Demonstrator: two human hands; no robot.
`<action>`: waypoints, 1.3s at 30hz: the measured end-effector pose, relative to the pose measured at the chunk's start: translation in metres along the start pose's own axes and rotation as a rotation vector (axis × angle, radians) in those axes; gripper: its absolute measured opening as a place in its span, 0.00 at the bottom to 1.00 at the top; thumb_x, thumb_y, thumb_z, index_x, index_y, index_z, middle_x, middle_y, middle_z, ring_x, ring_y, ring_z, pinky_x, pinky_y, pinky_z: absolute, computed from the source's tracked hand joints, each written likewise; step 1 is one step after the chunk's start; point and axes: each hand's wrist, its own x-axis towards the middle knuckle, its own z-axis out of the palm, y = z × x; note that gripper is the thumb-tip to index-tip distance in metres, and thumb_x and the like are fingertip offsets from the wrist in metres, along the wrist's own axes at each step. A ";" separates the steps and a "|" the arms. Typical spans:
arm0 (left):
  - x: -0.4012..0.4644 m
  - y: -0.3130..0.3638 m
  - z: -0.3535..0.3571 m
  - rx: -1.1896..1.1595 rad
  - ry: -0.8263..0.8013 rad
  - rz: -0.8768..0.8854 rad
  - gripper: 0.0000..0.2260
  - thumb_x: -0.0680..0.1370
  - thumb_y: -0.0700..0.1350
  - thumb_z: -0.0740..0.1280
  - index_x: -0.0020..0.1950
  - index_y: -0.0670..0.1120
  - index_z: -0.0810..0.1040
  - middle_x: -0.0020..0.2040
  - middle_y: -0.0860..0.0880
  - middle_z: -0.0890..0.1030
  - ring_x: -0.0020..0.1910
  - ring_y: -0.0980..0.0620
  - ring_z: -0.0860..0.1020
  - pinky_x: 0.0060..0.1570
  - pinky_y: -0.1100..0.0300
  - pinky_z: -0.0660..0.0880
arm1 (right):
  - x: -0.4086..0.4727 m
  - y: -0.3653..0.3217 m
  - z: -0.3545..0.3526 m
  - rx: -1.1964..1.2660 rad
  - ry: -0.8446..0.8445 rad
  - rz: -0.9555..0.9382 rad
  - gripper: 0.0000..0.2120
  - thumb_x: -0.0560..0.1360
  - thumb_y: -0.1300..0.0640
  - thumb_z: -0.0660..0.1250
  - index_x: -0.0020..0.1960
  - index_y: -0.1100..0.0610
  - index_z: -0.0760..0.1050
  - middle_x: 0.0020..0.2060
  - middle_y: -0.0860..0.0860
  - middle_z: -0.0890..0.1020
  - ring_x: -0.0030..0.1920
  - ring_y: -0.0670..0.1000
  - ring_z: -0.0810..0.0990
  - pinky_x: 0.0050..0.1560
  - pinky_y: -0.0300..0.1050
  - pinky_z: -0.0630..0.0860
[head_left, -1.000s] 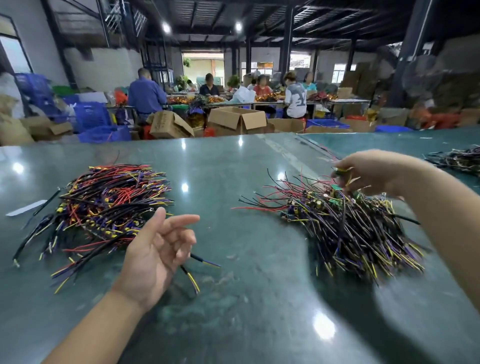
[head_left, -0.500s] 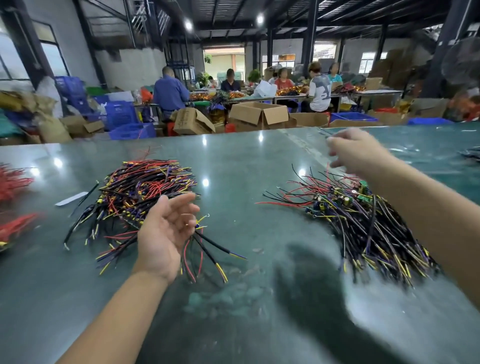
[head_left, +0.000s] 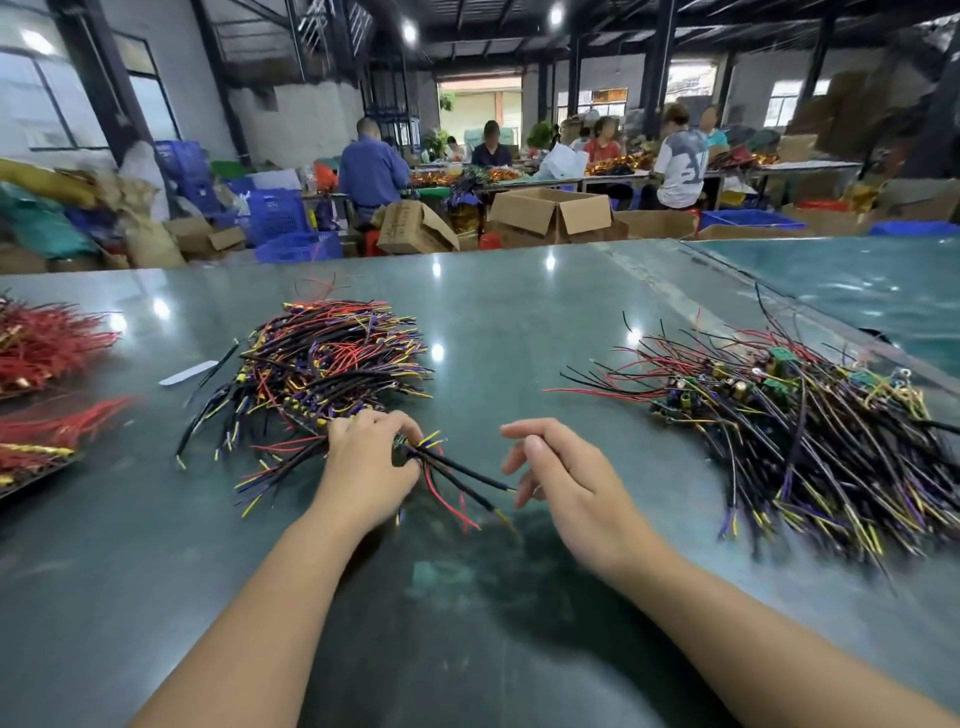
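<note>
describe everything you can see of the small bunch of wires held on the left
The small bunch of insulated wires has black sleeved strands, a red one and yellow-tipped ends. It fans out rightward low over the glossy green table, beside the larger mixed wire pile. The left grip holds one end; the right grip hovers open near a black tip.

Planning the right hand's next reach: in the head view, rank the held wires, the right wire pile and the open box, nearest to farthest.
1. Held wires, just left of the right hand.
2. Right wire pile, to its right.
3. Open box, beyond the table.
</note>
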 end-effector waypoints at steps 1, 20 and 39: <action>-0.001 0.002 -0.001 -0.023 0.017 -0.002 0.09 0.72 0.42 0.70 0.47 0.55 0.77 0.53 0.51 0.74 0.59 0.45 0.68 0.58 0.61 0.58 | 0.001 0.001 -0.001 0.012 0.010 -0.001 0.12 0.82 0.60 0.55 0.53 0.48 0.75 0.39 0.44 0.79 0.34 0.47 0.78 0.41 0.40 0.72; -0.018 0.047 -0.007 -0.771 0.344 0.040 0.16 0.69 0.31 0.72 0.40 0.53 0.77 0.51 0.45 0.81 0.39 0.54 0.78 0.39 0.71 0.71 | -0.005 -0.005 0.015 -0.140 0.035 0.078 0.15 0.69 0.45 0.57 0.36 0.52 0.78 0.29 0.46 0.78 0.29 0.40 0.72 0.32 0.34 0.67; -0.031 0.069 0.007 -1.431 -0.173 -0.197 0.06 0.74 0.33 0.68 0.46 0.44 0.79 0.39 0.49 0.83 0.36 0.58 0.81 0.36 0.67 0.77 | 0.008 -0.003 0.005 0.517 0.165 0.261 0.03 0.73 0.65 0.70 0.44 0.59 0.78 0.35 0.49 0.82 0.36 0.46 0.77 0.41 0.36 0.76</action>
